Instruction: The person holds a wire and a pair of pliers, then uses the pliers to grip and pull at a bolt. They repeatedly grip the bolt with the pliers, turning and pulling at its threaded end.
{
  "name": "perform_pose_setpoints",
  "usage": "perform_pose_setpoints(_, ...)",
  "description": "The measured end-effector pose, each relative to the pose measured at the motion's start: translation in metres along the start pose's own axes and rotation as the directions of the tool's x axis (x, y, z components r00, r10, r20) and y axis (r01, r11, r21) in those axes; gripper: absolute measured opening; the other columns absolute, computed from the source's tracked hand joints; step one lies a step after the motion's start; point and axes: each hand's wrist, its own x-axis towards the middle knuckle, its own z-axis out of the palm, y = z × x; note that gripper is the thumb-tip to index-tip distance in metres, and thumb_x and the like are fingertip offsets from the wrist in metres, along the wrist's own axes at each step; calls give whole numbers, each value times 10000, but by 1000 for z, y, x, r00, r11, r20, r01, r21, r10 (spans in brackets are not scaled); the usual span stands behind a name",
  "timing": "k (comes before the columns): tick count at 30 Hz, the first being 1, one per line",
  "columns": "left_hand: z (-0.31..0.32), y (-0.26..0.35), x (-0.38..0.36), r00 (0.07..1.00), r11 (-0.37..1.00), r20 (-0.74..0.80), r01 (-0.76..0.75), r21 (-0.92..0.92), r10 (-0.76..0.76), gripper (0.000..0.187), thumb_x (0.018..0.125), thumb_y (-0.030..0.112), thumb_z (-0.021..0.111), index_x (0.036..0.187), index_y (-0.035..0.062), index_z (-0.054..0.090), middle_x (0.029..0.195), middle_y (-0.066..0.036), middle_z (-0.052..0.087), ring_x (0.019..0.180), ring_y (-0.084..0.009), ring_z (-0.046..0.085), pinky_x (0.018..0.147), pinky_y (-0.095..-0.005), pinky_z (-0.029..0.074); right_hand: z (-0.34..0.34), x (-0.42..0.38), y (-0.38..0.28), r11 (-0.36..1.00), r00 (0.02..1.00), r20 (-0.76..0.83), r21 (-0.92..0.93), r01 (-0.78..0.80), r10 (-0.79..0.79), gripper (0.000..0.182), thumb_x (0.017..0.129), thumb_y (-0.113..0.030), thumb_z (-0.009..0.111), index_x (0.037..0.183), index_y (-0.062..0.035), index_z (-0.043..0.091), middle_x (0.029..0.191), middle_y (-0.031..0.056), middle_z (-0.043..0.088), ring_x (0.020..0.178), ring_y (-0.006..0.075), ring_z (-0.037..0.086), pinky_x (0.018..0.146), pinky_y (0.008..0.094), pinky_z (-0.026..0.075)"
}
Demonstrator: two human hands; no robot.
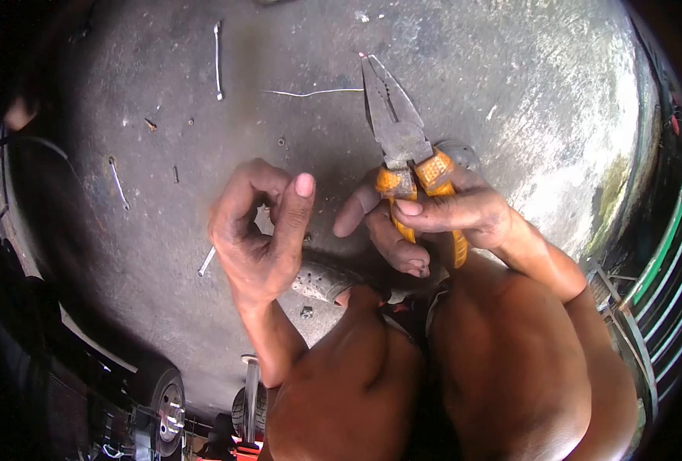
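Note:
My right hand [464, 219] grips combination pliers [402, 142] with worn yellow-orange handles. Their jaws are slightly parted and point away from me, with a small reddish speck at one tip. My left hand [260, 230] is raised to the left of the pliers, its fingers curled in and the thumb against them. A pale patch shows inside the curl, and I cannot tell whether anything is held there. Beyond both hands, a thin bent wire [310, 94] runs across the floor to the pliers' jaws in this view.
On the concrete floor [318, 38] lie wrenches [218, 61], [118, 184], [206, 261], a nut [282, 142], another nut [306, 312] and a small bolt [176, 174]. A wheel [168, 407] stands lower left; a green-railed rack [667, 238] is at right. My knees [510, 361] rise below the hands.

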Motion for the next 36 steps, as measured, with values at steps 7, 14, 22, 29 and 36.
perform_pose_setpoints(7,1,2,0,1000,1000,11,7,27,-7,229,897,24,757,770,32,567,653,11,530,580,-60,449,537,-233,351,-2,-3,1,999,997,65,-13,33,-32,456,1045,-321,546,1226,92,606,689,73,593,630,135,563,601,299,444)
perform_pose_setpoints(14,0,2,-7,1000,1000,8,2,4,-2,140,919,40,736,839,5,627,705,1,563,624,-59,472,570,-228,369,-1,-5,5,1000,996,93,0,14,-14,445,1044,-313,550,1215,93,610,696,75,598,632,131,567,616,294,471)
perform_pose_setpoints(22,18,33,-10,984,777,60,169,-607,-167,339,937,71,699,1207,-113,608,892,-94,659,739,-82,576,649,-207,441,18,-8,4,966,965,95,57,-252,246,425,953,-210,664,1262,75,600,918,188,715,824,225,704,726,327,551)
perform_pose_setpoints(29,12,32,-14,980,790,154,195,-582,-129,223,896,-55,722,1095,-92,627,870,-101,692,737,-93,636,619,-220,480,14,-6,15,972,960,173,44,-230,219,339,986,-226,659,1195,38,630,1078,171,716,920,206,695,851,338,552)
perform_pose_setpoints(36,13,27,-18,989,819,71,147,-554,-129,148,924,-56,696,1050,-91,628,845,-135,700,683,-164,685,589,-285,568,4,-7,25,922,997,-78,-386,-36,6,312,941,-263,759,1072,2,659,928,38,676,892,115,629,771,305,507)
